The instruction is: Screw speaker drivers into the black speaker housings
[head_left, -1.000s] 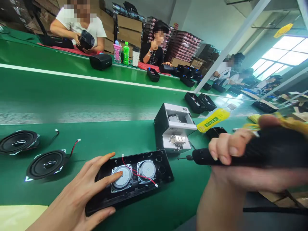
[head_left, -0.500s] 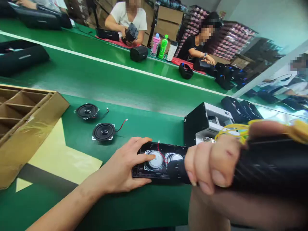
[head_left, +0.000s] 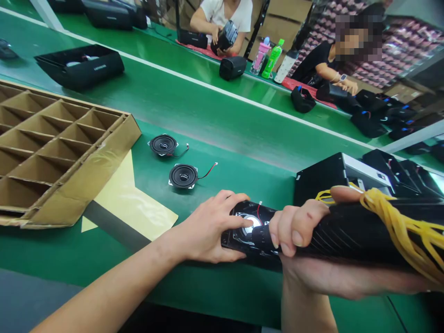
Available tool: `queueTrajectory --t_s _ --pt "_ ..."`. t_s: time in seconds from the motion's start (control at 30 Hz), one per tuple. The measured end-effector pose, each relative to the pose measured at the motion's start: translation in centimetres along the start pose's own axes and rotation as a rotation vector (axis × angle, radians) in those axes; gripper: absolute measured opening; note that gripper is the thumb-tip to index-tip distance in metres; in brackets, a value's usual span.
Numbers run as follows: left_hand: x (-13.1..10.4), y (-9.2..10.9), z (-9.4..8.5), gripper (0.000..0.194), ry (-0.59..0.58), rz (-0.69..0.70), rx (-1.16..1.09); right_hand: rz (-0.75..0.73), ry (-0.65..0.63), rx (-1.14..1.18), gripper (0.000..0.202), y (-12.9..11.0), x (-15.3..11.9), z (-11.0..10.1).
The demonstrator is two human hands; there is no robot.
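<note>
My left hand (head_left: 213,226) grips the left end of a black speaker panel (head_left: 227,239) on the green bench, thumb along the near edge. One of its fingers rests on a silver-backed speaker driver (head_left: 257,223) seated in the panel. My right hand (head_left: 300,226) is wrapped around a black electric screwdriver (head_left: 350,231), its nose pointing left over the panel. The tip and the panel's right end are hidden. Yellow strands (head_left: 398,217) hang around the tool's body. Beyond my left hand lie two loose speaker drivers, a nearer one (head_left: 183,176) and a farther one (head_left: 163,145).
A divided cardboard box (head_left: 100,159) sits at left, beside yellow paper (head_left: 142,210). A black-and-silver machine (head_left: 321,178) stands behind my right hand. Past it are black housings (head_left: 391,171). Another black housing (head_left: 93,74) lies farther back. Two people work across the bench.
The view has swung left, so the bench things appear farther right. The screwdriver's nose has moved left along the panel, closer to my left hand's fingers. Both hands keep their holds.
</note>
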State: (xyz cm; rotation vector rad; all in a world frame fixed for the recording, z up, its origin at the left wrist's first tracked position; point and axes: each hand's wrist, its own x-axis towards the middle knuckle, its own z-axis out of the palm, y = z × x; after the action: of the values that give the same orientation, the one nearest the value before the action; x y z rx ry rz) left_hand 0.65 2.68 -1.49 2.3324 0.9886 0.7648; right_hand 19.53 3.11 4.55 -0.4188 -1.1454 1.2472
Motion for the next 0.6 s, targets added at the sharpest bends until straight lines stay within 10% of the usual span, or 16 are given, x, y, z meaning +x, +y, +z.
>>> queueTrajectory --t_s 0.6 --pt "-0.07 -0.06 -0.07 0.048 -0.003 0.024 0.003 0.0 -0.004 -0.114 0.058 1.03 -0.41 0.5"
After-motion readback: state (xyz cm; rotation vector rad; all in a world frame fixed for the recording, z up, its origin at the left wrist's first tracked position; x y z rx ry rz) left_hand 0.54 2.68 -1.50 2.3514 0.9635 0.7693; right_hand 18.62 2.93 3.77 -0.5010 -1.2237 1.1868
